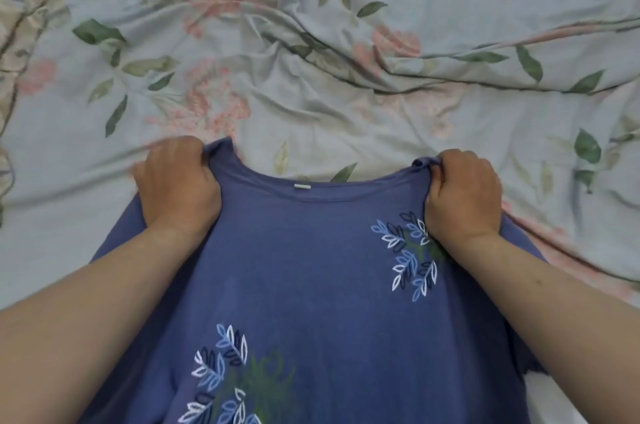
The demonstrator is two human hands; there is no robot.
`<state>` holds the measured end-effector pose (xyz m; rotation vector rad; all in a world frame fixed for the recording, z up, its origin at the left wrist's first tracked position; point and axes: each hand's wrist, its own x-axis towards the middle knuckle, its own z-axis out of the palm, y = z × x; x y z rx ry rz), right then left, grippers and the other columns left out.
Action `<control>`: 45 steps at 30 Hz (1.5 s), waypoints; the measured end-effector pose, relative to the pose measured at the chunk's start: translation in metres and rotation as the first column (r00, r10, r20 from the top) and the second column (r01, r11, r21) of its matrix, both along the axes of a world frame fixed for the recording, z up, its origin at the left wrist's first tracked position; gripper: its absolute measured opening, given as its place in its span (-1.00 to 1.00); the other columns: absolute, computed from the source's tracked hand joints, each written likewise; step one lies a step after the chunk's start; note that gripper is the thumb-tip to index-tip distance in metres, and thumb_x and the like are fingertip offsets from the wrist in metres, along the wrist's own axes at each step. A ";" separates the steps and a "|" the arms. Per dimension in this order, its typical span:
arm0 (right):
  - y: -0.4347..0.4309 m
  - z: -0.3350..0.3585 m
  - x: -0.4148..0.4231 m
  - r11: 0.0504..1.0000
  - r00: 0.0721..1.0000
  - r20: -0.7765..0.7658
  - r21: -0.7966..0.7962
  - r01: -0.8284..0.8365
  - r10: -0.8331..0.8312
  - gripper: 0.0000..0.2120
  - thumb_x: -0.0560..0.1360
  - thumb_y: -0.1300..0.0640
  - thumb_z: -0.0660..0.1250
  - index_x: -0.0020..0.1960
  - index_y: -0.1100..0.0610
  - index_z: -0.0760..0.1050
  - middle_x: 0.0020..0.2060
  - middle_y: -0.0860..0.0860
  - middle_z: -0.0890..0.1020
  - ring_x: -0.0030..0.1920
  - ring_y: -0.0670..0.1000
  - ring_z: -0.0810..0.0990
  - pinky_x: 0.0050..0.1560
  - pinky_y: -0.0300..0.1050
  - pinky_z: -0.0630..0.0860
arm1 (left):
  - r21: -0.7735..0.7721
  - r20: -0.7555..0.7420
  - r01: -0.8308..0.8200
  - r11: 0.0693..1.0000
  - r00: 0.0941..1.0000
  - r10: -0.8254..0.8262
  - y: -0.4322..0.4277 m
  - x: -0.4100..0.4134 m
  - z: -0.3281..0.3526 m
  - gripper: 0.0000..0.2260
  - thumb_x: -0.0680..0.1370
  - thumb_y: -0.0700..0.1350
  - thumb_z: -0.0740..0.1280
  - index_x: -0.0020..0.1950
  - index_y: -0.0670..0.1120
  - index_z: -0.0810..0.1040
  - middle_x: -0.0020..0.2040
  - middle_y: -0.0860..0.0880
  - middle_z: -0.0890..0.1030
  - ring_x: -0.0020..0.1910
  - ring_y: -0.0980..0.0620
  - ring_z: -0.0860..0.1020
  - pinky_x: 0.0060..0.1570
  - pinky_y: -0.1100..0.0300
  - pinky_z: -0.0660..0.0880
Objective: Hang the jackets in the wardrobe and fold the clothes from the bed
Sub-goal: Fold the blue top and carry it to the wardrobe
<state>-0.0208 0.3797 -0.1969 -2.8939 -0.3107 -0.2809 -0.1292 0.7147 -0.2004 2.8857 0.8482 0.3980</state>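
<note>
Left hand [178,181] and right hand [464,193] — fingers clenched on blue shirt [311,267] shoulders (bed [311,94] creased) — keep tension even, lay flat.

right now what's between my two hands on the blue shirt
In the head view, the neckline of the blue shirt spans from the left hand to the right hand, with a small pale label at its middle.

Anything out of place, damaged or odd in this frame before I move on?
Nothing stands out. The left hand and right hand grip the blue shirt at its shoulders, neckline level, no tear or stain visible. The floral bedsheet beneath is rumpled and creased, nothing more.
</note>
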 end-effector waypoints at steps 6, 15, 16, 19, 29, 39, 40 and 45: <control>0.018 -0.003 0.061 1.000 0.998 0.055 0.011 0.007 -0.007 -0.82 0.59 0.15 0.17 -0.12 0.22 0.43 -0.17 0.24 0.55 -0.18 0.29 0.45 -0.23 0.02 0.14 | 0.035 0.042 0.060 0.998 0.997 -0.061 0.023 0.073 0.001 -0.83 0.55 -0.17 0.16 -0.24 -0.06 0.29 -0.17 -0.27 0.52 -0.19 -0.33 0.46 -0.23 -0.03 0.19; 0.040 0.001 0.110 0.999 0.998 0.060 0.033 0.027 -0.029 -0.81 0.58 0.13 0.16 -0.09 0.23 0.46 -0.12 0.27 0.57 -0.10 0.33 0.49 -0.20 0.06 0.22 | -0.009 0.105 0.095 0.995 0.990 -0.094 0.037 0.110 -0.005 -0.69 0.65 0.08 0.11 -0.23 -0.04 0.29 -0.18 -0.20 0.55 -0.16 -0.29 0.50 -0.21 0.00 0.23; 0.041 0.006 0.108 0.998 0.999 0.014 0.057 0.035 -0.036 -0.81 0.59 0.13 0.17 -0.07 0.24 0.47 -0.10 0.26 0.56 -0.07 0.32 0.49 -0.16 0.10 0.28 | -0.019 0.101 0.098 0.995 0.990 -0.095 0.035 0.110 -0.004 -0.67 0.65 0.10 0.10 -0.24 -0.04 0.29 -0.19 -0.20 0.55 -0.17 -0.28 0.49 -0.21 0.00 0.23; 0.033 0.028 0.089 0.965 0.999 -0.047 0.263 0.020 -0.008 -0.80 0.56 0.16 0.25 0.09 0.27 0.47 0.02 0.26 0.54 0.07 0.29 0.46 0.07 0.14 0.35 | -0.007 0.074 0.079 0.997 0.994 -0.078 0.033 0.113 -0.001 -0.65 0.65 0.13 0.12 -0.26 -0.04 0.28 -0.23 -0.21 0.55 -0.20 -0.29 0.50 -0.24 -0.02 0.27; -0.059 0.033 0.009 0.997 0.952 -0.298 -0.062 0.051 -0.068 -0.28 0.47 -0.16 0.04 0.46 0.28 0.34 0.42 0.26 0.39 0.38 0.31 0.39 0.44 0.24 0.22 | 0.047 -0.073 0.037 0.998 0.997 -0.034 0.035 0.115 -0.004 -0.75 0.61 -0.06 0.20 -0.16 -0.19 0.48 -0.18 -0.28 0.56 -0.18 -0.33 0.52 -0.22 -0.12 0.39; -0.064 0.005 0.015 0.996 0.968 -0.239 -0.060 0.068 -0.080 -0.30 0.42 -0.16 0.09 0.43 0.23 0.36 0.37 0.21 0.44 0.33 0.26 0.39 0.36 0.11 0.20 | -0.086 -0.078 0.013 0.996 0.997 -0.020 0.016 0.115 0.033 -0.76 0.56 -0.06 0.16 -0.05 -0.21 0.49 -0.07 -0.35 0.56 -0.11 -0.40 0.50 -0.10 -0.25 0.47; -0.064 0.004 0.015 0.996 0.970 -0.232 -0.058 0.068 -0.079 -0.31 0.42 -0.16 0.10 0.42 0.23 0.36 0.36 0.21 0.44 0.32 0.26 0.39 0.35 0.10 0.18 | -0.073 -0.047 0.021 0.997 0.999 -0.025 0.013 0.113 0.045 -0.71 0.54 -0.01 0.16 0.05 -0.20 0.49 -0.01 -0.31 0.57 -0.04 -0.40 0.50 -0.02 -0.27 0.46; -0.065 0.002 0.015 0.997 0.966 -0.246 -0.035 0.068 -0.074 -0.30 0.41 -0.15 0.11 0.42 0.22 0.36 0.36 0.21 0.44 0.32 0.27 0.41 0.35 0.16 0.28 | 0.010 0.326 0.564 0.825 0.779 -0.536 -0.113 0.088 0.079 -0.63 0.52 -0.09 0.24 0.30 -0.16 0.46 0.30 -0.11 0.50 0.27 -0.22 0.43 0.32 -0.08 0.29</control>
